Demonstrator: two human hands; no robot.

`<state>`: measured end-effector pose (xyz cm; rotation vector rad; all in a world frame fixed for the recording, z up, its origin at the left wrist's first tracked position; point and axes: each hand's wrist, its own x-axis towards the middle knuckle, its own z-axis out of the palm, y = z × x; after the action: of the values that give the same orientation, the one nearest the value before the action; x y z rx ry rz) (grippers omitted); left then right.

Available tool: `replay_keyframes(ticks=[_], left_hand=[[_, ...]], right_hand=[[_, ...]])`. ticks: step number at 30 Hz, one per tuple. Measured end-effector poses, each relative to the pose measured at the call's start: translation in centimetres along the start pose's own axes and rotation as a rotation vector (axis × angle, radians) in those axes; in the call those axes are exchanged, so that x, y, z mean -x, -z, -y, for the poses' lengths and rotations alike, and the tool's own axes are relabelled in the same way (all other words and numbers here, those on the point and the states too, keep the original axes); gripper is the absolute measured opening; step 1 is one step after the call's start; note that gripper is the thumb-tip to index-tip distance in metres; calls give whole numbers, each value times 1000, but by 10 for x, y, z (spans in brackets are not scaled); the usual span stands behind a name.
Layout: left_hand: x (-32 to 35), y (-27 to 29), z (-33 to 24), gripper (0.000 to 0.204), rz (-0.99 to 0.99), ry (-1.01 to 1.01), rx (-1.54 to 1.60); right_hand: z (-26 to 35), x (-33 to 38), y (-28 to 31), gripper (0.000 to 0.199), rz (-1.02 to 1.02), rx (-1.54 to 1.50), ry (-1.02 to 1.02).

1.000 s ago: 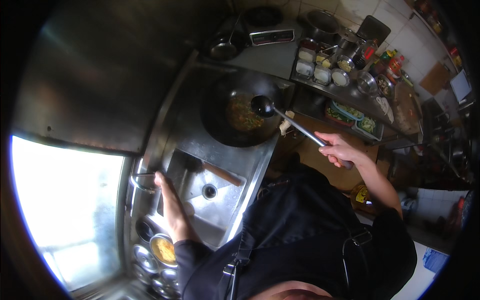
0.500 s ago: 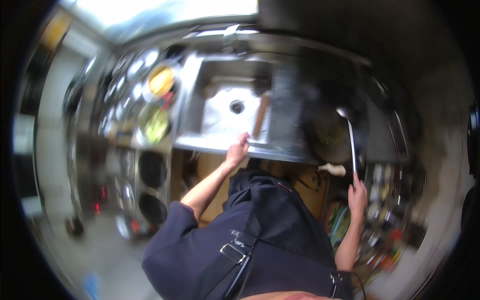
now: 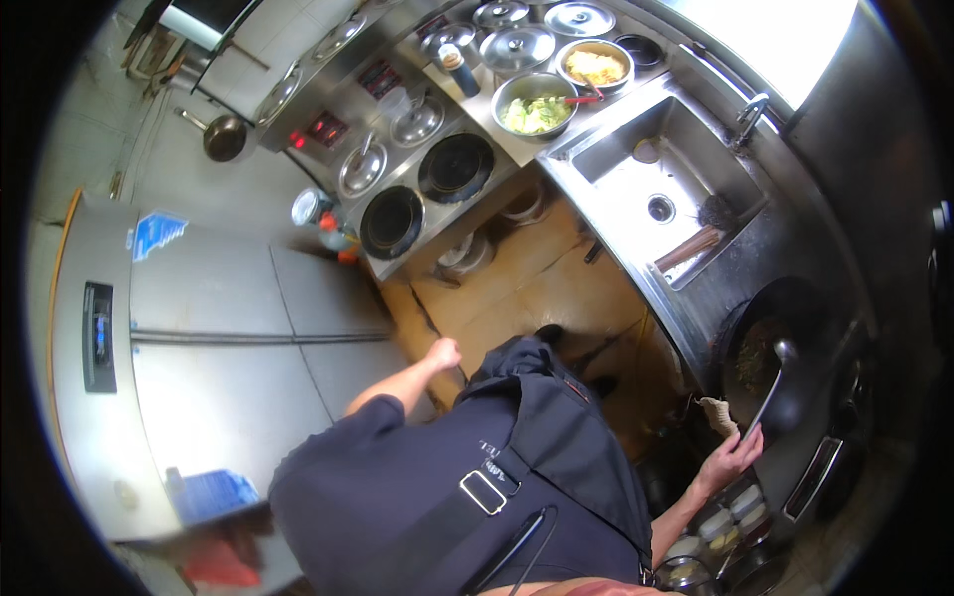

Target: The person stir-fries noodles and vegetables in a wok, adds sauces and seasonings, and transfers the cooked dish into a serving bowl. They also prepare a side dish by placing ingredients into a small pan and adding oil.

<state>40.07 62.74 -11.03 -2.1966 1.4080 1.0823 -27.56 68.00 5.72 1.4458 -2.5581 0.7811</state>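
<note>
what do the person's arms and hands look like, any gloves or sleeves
The left hand and right hand are bare, with no gloves. The left sleeve is short and dark navy, leaving the forearm uncovered; the right sleeve can't be made out.

kitchen: steel sink (image 3: 686, 186), dark wok (image 3: 767, 308), ladle (image 3: 784, 350), food bowls (image 3: 508, 91), metal lids (image 3: 505, 52), probably large fridge (image 3: 224, 397).

The person wears a dark navy short-sleeved cloth shirt (image 3: 368, 487) and a black cloth apron (image 3: 571, 437). Its wide black strap (image 3: 432, 519) carries a rectangular silver metal buckle (image 3: 484, 493); pale lettering (image 3: 491, 450) shows nearby. A thin black cable (image 3: 547, 541) hangs in a loop.
</note>
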Motion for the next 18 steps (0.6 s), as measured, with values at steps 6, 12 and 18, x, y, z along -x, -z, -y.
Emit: replay_keyframes(ticks=[6,12,18], left_hand=[[-112,7,-51,39,113,-355,-49],[-204,-12,-97,27,385,-404,247],[-216,-47,-106,10,156,-1846,-774]], right_hand=[[139,75,-9,44,103,-158,-108],[127,240,31,47,110,-87,-479],[58,437,143,42,-44,147,-1043]])
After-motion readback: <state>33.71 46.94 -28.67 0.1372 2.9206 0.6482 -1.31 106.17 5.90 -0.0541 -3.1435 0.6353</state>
